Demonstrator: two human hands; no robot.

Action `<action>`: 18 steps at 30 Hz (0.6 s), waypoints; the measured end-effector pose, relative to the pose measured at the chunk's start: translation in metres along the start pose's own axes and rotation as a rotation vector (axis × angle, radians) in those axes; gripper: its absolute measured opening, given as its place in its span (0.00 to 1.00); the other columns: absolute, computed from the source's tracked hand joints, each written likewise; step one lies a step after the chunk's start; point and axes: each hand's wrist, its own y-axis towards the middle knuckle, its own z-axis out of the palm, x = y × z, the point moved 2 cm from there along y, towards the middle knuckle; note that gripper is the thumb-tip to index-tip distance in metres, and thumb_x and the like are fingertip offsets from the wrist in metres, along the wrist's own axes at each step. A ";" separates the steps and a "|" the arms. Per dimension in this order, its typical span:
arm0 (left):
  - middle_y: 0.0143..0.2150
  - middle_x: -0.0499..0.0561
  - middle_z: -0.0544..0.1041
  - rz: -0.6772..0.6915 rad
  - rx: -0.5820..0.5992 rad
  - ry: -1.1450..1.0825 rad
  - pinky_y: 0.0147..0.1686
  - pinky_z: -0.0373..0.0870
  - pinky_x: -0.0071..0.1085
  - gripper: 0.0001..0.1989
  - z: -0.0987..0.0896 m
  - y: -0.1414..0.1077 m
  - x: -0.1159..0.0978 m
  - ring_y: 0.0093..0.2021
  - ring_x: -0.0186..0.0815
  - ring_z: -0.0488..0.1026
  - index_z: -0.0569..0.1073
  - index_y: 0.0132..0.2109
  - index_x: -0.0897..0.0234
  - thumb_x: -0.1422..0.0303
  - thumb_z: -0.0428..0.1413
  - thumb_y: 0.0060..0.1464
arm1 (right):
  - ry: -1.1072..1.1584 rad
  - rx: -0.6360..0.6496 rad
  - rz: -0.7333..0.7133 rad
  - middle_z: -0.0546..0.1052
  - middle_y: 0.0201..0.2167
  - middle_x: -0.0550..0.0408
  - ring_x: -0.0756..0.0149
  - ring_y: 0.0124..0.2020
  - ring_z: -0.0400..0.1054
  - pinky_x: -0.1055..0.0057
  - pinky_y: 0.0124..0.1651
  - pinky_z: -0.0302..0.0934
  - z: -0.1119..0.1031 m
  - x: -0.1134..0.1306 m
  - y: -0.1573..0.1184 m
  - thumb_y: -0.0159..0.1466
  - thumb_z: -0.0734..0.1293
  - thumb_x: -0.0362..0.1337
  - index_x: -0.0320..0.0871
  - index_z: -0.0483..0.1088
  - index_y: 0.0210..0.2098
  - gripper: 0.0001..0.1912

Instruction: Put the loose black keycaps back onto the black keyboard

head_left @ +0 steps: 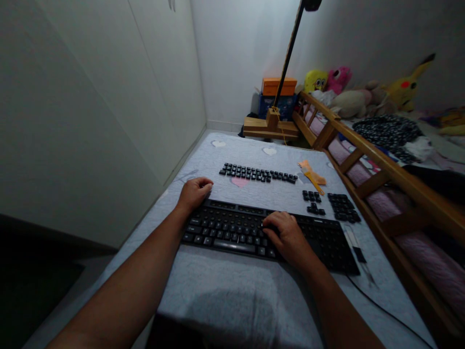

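A black keyboard lies across the bed-like padded surface. Its lower letter rows carry keycaps, while the upper row and the right-hand number area show bare key positions. My left hand rests at the keyboard's top left corner, fingers curled together; whatever they may hold is hidden. Over the right part of the letter keys, my right hand is closed in a pinch, with a small dark keycap apparently at its fingertips. Beyond the keyboard, loose black keycaps stand in rows. More keycaps sit in groups at the right.
An orange-handled brush lies on an orange cloth. Near the keyboard's right end is a thin wire tool, and a black cable runs off rightward. A wooden bed rail borders the right; a white cabinet stands left.
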 end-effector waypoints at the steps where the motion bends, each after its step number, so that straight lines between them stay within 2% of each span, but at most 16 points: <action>1: 0.35 0.52 0.82 0.002 0.000 -0.002 0.40 0.72 0.32 0.16 0.000 0.000 0.000 0.36 0.39 0.77 0.80 0.37 0.65 0.60 0.55 0.46 | -0.002 0.001 0.002 0.76 0.37 0.55 0.60 0.43 0.66 0.61 0.48 0.54 0.000 0.000 0.000 0.62 0.68 0.28 0.46 0.71 0.36 0.06; 18: 0.35 0.52 0.82 0.007 0.004 -0.027 0.40 0.72 0.33 0.16 0.001 0.001 0.004 0.36 0.39 0.77 0.80 0.37 0.65 0.60 0.55 0.46 | -0.025 0.008 0.010 0.77 0.37 0.54 0.60 0.42 0.66 0.61 0.47 0.55 0.000 0.001 0.001 0.62 0.67 0.29 0.45 0.72 0.36 0.05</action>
